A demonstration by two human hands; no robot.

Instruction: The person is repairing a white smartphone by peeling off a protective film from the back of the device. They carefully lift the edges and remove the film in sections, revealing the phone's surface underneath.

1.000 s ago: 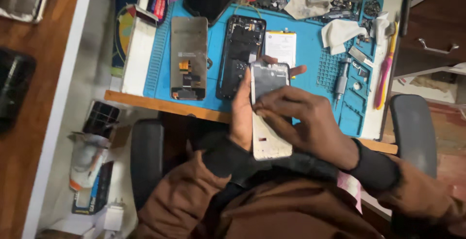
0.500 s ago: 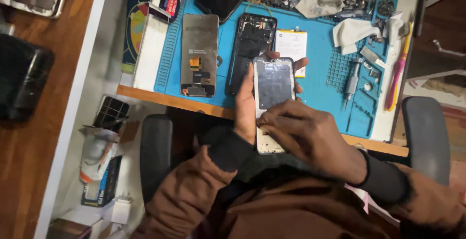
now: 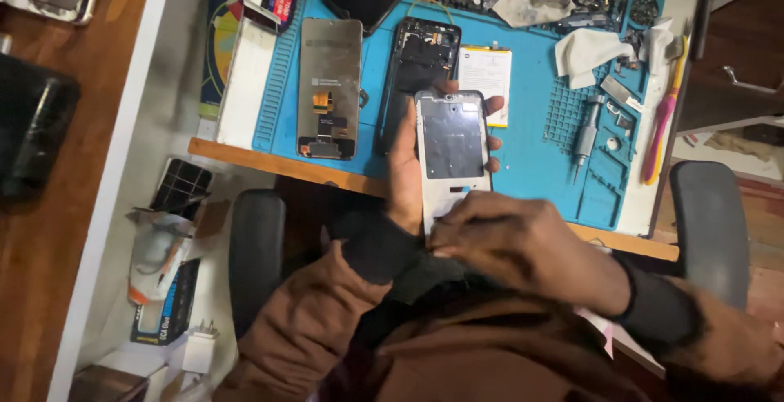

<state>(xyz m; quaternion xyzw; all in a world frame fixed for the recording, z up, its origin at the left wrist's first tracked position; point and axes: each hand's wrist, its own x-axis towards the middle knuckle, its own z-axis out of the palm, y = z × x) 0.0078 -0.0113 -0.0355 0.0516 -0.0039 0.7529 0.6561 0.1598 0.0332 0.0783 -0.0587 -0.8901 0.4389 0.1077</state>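
Our left hand [image 3: 406, 175] grips the white phone frame [image 3: 453, 153] by its edges above the blue mat [image 3: 539, 136], while our right hand [image 3: 510, 243] pinches its lower end

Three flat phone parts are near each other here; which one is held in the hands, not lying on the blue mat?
The white phone frame: left hand grips its side, right hand touches its lower end. The grey screen panel and black frame lie on the mat.

White phone frame [image 3: 453, 153] gripped upright in left hand [image 3: 406, 175]; right hand [image 3: 523, 243] pinching its lower edge, above blue mat [image 3: 539, 136].
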